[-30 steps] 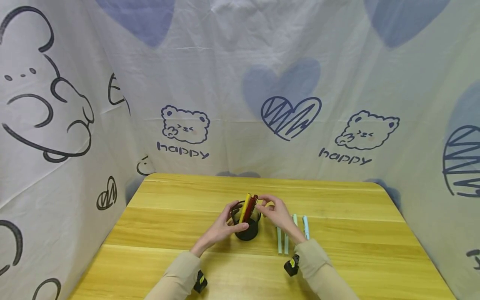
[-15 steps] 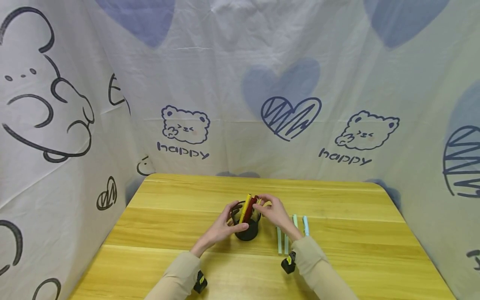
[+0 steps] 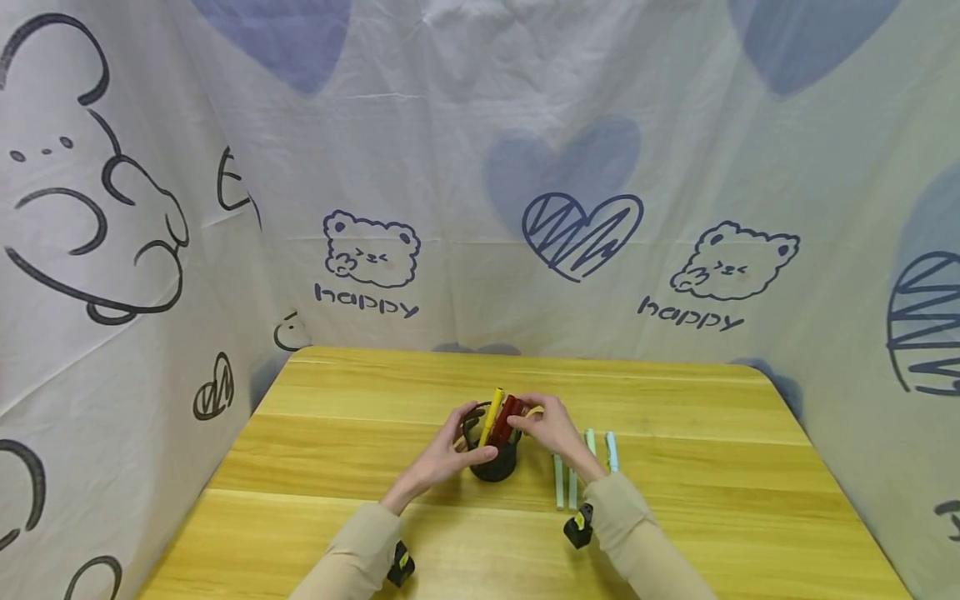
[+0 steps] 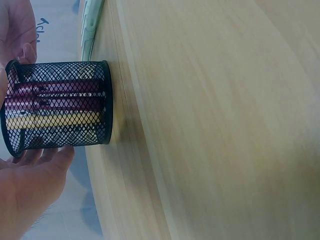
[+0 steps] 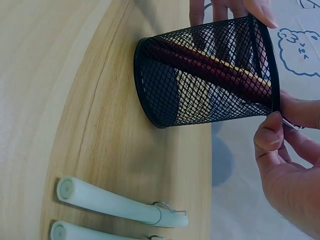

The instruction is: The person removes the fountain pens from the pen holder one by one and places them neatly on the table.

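A black mesh pen holder (image 3: 495,465) stands on the table, with a yellow pen (image 3: 491,417) and two dark red pens (image 4: 65,102) leaning inside it. My left hand (image 3: 444,457) holds the holder from the left, thumb on the near side and fingers round the back. At the right of the rim, my right hand (image 3: 547,425) pinches the upper end of a dark red pen (image 3: 506,419) between thumb and fingers. A metal clip (image 5: 291,125) shows beside those fingertips in the right wrist view.
Right of the holder, several pale pens lie on the wooden table (image 3: 712,467): green ones such as this green pen (image 5: 115,204) and a light blue pen (image 3: 612,450). A printed cloth (image 3: 465,275) hangs behind the table's far edge.
My right hand has come slightly down and nearer at the rim, and the dark red pen tops sit a little lower. The left hand and the holder have stayed in place.
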A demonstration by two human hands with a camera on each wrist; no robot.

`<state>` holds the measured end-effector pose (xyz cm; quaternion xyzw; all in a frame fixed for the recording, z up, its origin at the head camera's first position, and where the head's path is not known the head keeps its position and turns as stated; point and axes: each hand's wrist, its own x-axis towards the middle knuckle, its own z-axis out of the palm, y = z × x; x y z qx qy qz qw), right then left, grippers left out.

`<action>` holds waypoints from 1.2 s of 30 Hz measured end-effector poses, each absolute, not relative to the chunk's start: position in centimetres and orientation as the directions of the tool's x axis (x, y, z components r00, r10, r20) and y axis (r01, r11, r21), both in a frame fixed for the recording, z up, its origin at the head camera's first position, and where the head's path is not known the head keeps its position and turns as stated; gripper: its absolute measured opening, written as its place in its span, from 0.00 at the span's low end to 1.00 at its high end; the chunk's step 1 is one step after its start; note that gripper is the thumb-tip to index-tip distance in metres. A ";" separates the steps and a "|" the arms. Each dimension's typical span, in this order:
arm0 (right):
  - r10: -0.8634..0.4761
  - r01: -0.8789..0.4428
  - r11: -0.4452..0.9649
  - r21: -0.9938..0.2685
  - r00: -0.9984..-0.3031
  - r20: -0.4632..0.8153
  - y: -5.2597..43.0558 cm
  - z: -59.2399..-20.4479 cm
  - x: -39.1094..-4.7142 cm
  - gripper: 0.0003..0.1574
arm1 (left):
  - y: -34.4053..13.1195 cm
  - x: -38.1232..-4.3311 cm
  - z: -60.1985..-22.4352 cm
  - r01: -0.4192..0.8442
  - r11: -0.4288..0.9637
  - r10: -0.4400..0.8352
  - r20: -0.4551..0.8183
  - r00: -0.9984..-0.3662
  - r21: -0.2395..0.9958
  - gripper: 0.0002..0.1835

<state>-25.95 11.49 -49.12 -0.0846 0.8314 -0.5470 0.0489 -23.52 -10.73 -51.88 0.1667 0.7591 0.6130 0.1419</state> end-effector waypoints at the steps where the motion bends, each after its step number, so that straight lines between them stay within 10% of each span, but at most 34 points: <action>1: -0.194 -0.085 0.393 -0.916 -0.981 0.008 11.5 -49.1 -25.9 0.16 | -10.7 -23.5 -51.9 0.079 0.193 0.428 -0.011 -0.904 0.978 0.50; 36: -0.155 -0.078 0.258 -0.963 -0.987 0.039 12.5 -49.3 -25.0 0.18 | -10.7 -23.5 -51.8 0.083 0.194 0.416 -0.006 -0.909 0.977 0.50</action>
